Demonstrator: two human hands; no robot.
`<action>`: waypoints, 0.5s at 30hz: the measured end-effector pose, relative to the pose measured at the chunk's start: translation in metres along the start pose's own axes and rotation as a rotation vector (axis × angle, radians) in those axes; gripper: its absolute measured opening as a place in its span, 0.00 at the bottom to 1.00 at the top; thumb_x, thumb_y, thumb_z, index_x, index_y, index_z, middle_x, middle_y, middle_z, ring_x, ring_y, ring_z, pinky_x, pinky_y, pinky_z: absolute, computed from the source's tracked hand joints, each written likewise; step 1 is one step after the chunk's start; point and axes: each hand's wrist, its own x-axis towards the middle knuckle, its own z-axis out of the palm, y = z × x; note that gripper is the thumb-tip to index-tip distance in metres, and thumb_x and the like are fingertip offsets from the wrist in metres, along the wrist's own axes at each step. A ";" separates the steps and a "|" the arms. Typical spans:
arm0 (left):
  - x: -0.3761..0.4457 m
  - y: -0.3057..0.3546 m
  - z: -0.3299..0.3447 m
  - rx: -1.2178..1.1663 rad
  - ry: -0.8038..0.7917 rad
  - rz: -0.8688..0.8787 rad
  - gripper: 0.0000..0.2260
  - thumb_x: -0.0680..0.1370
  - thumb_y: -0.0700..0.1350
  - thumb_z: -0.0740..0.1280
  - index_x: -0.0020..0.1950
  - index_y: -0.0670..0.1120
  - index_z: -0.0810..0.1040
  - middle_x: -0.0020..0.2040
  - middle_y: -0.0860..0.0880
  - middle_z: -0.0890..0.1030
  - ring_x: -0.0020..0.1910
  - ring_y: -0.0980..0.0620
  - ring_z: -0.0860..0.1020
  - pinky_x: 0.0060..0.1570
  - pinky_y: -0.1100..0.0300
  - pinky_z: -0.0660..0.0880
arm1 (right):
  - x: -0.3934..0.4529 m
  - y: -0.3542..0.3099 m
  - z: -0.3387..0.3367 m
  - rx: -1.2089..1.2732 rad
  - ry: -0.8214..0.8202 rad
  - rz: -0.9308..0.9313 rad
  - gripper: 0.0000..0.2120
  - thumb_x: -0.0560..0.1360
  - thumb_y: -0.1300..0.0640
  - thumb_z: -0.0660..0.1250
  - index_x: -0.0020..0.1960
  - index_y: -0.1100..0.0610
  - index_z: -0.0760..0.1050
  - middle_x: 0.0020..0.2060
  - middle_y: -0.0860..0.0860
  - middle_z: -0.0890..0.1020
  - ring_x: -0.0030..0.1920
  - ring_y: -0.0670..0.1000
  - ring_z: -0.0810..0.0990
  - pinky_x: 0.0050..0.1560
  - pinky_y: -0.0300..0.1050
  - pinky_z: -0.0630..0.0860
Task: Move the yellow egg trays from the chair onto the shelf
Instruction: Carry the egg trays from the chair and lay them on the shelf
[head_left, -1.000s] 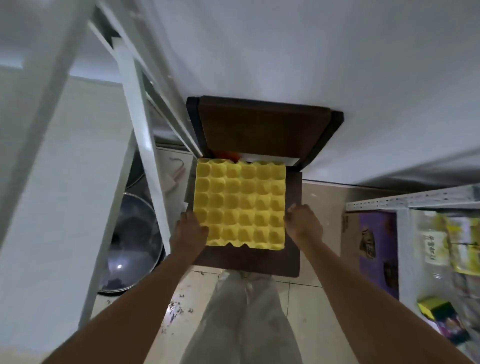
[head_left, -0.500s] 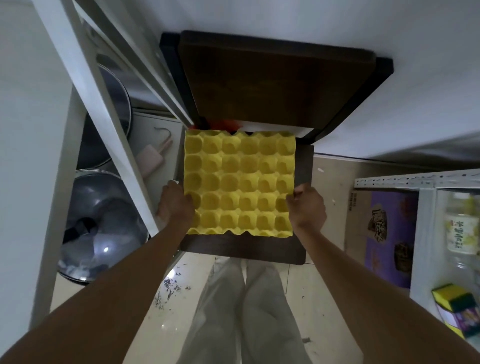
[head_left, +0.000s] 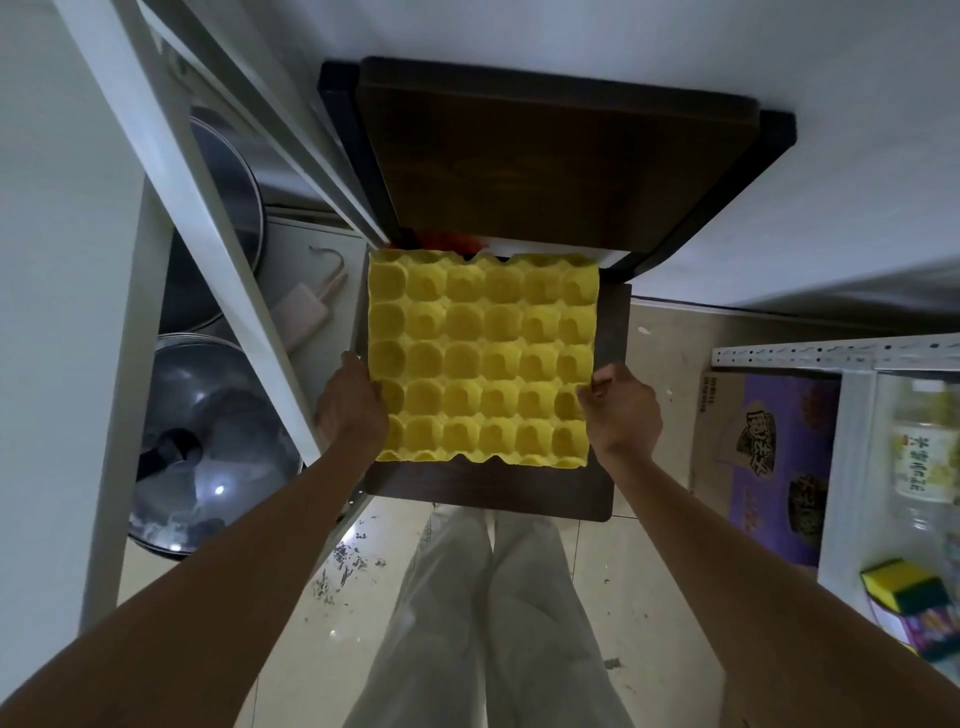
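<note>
Where: on the dark chair seat (head_left: 488, 488), at the centre of the view, both hands meet the two side edges of the top yellow egg tray (head_left: 480, 358).
Left fingers: the left hand (head_left: 349, 402) presses against the tray's 9 o'clock edge near its lower corner; the fingers are tucked under or behind the edge and hidden, so how far they curl cannot be told.
Right fingers: the right hand (head_left: 621, 410) clasps the 3 o'clock edge, the thumb (head_left: 587, 397) lying over the rim and the other fingers bent around the side.
Tray: flat, cups facing up, lying over the seat; whether one tray or several stacked cannot be told from above.
Chair: the brown backrest (head_left: 550, 156) fills the 12 o'clock area; a bare strip of seat shows at the tray's 6 o'clock and 3 o'clock sides.
Arms: two bare forearms run in from 7 and 5 o'clock; pale trousers (head_left: 483, 613) hang between them at 6 o'clock.
Left shelf: a white metal shelf (head_left: 208, 249) at 9 o'clock, with glass pot lids (head_left: 208, 447) below it.
Right shelf: a second white rack (head_left: 841, 356) at 3 o'clock holds a bottle (head_left: 930, 457) and a sponge (head_left: 904, 590); a purple box (head_left: 769, 457) stands on the floor beside it.
</note>
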 end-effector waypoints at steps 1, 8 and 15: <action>-0.001 -0.001 0.001 -0.015 0.003 0.002 0.07 0.83 0.43 0.61 0.59 0.42 0.69 0.54 0.39 0.81 0.52 0.35 0.82 0.47 0.42 0.80 | 0.000 0.000 -0.001 -0.003 -0.001 -0.003 0.07 0.76 0.49 0.72 0.50 0.51 0.79 0.42 0.48 0.85 0.45 0.54 0.84 0.41 0.45 0.77; -0.017 -0.005 -0.002 -0.105 0.044 0.001 0.06 0.82 0.40 0.58 0.58 0.42 0.66 0.49 0.38 0.81 0.41 0.39 0.77 0.38 0.48 0.71 | -0.012 -0.002 -0.014 0.053 -0.047 0.031 0.06 0.77 0.52 0.72 0.52 0.52 0.78 0.45 0.48 0.86 0.47 0.54 0.84 0.44 0.48 0.80; -0.035 0.001 -0.025 -0.159 0.055 0.080 0.04 0.83 0.40 0.57 0.53 0.46 0.61 0.43 0.43 0.76 0.40 0.40 0.77 0.36 0.49 0.71 | -0.020 -0.004 -0.031 0.114 -0.106 0.028 0.05 0.80 0.57 0.66 0.53 0.55 0.70 0.40 0.53 0.81 0.41 0.57 0.80 0.35 0.44 0.70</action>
